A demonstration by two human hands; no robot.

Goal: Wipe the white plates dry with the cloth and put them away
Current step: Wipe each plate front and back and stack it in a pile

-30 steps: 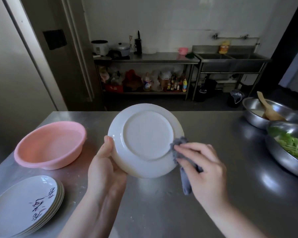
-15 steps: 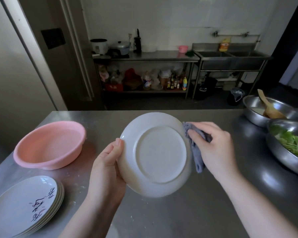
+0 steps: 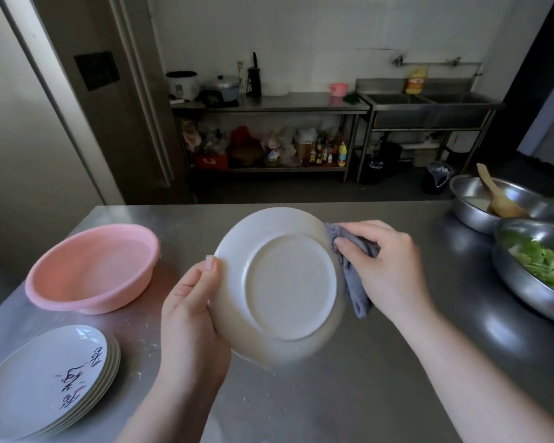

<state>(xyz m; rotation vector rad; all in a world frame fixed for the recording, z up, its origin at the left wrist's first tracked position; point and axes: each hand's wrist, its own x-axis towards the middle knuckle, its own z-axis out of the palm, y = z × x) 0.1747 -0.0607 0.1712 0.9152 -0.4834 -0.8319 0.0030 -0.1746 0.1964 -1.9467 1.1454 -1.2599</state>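
A white plate (image 3: 285, 282) is held up over the steel table (image 3: 381, 362), its underside toward me and tilted. My left hand (image 3: 191, 311) grips its left rim, thumb on the back. My right hand (image 3: 384, 260) holds a grey cloth (image 3: 352, 276) against the plate's upper right rim, and part of the cloth hangs down behind the edge. A stack of several white plates (image 3: 50, 382) with dark writing on the top one lies at the table's near left corner.
A pink plastic basin (image 3: 93, 266) sits at the left. At the right edge stand a steel bowl of greens (image 3: 538, 266) and, behind it, a steel bowl (image 3: 493, 199) with a wooden spoon. A shelf unit and sinks line the far wall.
The plate has moved right and tilted, its lower edge swinging toward me. My right hand slid the cloth from the plate's lower right back up to the upper right rim.
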